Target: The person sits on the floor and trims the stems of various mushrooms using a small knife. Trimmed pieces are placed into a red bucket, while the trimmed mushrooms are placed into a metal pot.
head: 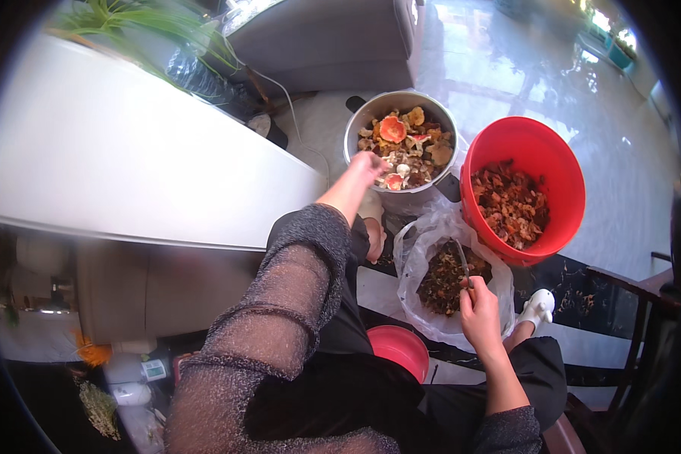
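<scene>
My left hand (369, 165) is at the near left rim of a metal pot (349, 136) with black handles, over the mushrooms (392, 129) inside, some with red caps. It is blurred, and whether its fingers grip a piece is not clear. In my right hand (480, 312) is a small knife (463, 261), its blade pointing away from me over an open clear plastic bag (410, 267) of dark scraps (440, 284). Beside the pot and the bag, a red bucket (564, 170) holds many brownish mushroom pieces (511, 207).
A white tabletop (147, 153) reaches in from the left. Behind it are a grey sofa (329, 45) and a long-leaved plant (142, 28). A red basin (400, 349) lies near my legs. A dark wooden chair (630, 284) stands at the right.
</scene>
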The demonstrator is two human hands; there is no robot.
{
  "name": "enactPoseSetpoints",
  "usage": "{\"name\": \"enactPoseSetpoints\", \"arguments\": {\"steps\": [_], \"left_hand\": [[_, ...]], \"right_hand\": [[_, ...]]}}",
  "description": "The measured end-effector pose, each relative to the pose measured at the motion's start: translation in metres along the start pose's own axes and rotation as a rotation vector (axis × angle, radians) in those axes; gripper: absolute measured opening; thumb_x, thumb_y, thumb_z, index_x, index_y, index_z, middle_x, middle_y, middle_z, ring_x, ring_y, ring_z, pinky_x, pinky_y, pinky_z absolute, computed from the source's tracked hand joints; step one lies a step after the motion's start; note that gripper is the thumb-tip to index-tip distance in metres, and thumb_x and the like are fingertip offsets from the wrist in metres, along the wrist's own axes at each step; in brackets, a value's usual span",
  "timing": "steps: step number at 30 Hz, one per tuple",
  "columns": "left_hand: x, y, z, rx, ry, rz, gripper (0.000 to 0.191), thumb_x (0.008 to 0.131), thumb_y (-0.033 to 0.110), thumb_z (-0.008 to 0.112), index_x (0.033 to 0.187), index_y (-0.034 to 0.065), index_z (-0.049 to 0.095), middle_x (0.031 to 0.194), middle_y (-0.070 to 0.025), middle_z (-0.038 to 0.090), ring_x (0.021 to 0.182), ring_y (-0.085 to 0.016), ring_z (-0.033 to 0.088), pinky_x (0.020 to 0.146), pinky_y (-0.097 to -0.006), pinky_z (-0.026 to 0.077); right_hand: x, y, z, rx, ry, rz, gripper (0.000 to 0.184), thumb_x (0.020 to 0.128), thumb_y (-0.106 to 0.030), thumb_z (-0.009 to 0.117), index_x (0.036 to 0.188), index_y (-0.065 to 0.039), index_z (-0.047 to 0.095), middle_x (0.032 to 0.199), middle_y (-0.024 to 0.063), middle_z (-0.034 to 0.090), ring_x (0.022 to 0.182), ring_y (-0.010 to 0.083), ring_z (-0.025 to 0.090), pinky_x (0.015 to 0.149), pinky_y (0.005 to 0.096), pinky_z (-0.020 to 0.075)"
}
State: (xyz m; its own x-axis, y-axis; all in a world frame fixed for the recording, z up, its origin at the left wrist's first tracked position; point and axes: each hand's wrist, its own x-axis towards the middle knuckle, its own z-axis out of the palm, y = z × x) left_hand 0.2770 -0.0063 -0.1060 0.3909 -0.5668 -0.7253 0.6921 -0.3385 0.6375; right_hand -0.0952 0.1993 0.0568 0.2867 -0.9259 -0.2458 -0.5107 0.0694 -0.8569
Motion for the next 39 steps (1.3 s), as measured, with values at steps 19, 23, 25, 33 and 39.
{"name": "enactPoseSetpoints", "arguments": {"steps": [19,23,25,33,39], "left_hand": [[-0.162,-0.085,0.188,1.022,-1.087,0.495,0.026,0.091,0.024,0.063,0.091,-0.0015,0.069,0.078,-0.0077,0.069,0.072,-0.012,0.064,0.066,-0.0298,0.051],[-0.126,-0.144,0.230,1.767,-1.166,0.507,0.032,0.088,0.031,0.065,0.099,0.0022,0.071,0.094,-0.0173,0.070,0.090,-0.030,0.067,0.082,-0.0399,0.052],[-0.102,-0.178,0.241,2.241,-1.153,0.487,0.035,0.090,0.035,0.060,0.105,0.0049,0.071,0.101,-0.0175,0.070,0.095,-0.034,0.066,0.085,-0.0413,0.051],[-0.049,-0.238,0.231,2.370,-0.877,0.121,0.035,0.079,0.028,0.071,0.108,0.0087,0.072,0.099,-0.0111,0.071,0.086,-0.027,0.069,0.077,-0.0411,0.055],[-0.042,-0.241,0.226,2.190,-0.594,-0.084,0.037,0.087,0.034,0.064,0.098,-0.0007,0.069,0.081,-0.0110,0.070,0.066,-0.022,0.069,0.062,-0.0360,0.056]], "right_hand": [[-0.043,-0.059,-0.045,0.829,-0.146,0.227,0.016,0.096,-0.002,0.050,0.111,0.002,0.053,0.071,-0.0006,0.053,0.064,0.0043,0.046,0.058,0.0212,0.0385],[-0.041,-0.057,-0.063,0.841,-0.110,0.261,0.018,0.095,-0.002,0.052,0.112,0.002,0.054,0.073,0.0013,0.058,0.066,0.0057,0.051,0.062,0.0213,0.0413],[-0.040,-0.057,-0.069,0.909,-0.109,0.323,0.019,0.094,-0.002,0.053,0.112,0.002,0.054,0.074,0.0022,0.059,0.067,0.0060,0.053,0.062,0.0212,0.0420],[-0.037,-0.056,-0.087,0.913,-0.103,0.224,0.021,0.096,-0.001,0.051,0.117,0.001,0.052,0.088,0.0009,0.057,0.075,0.0049,0.051,0.065,0.0197,0.0417],[-0.035,-0.059,-0.096,0.963,-0.129,0.246,0.019,0.097,-0.001,0.050,0.115,0.002,0.054,0.096,0.0036,0.060,0.077,0.0051,0.051,0.066,0.0195,0.0428]]}}
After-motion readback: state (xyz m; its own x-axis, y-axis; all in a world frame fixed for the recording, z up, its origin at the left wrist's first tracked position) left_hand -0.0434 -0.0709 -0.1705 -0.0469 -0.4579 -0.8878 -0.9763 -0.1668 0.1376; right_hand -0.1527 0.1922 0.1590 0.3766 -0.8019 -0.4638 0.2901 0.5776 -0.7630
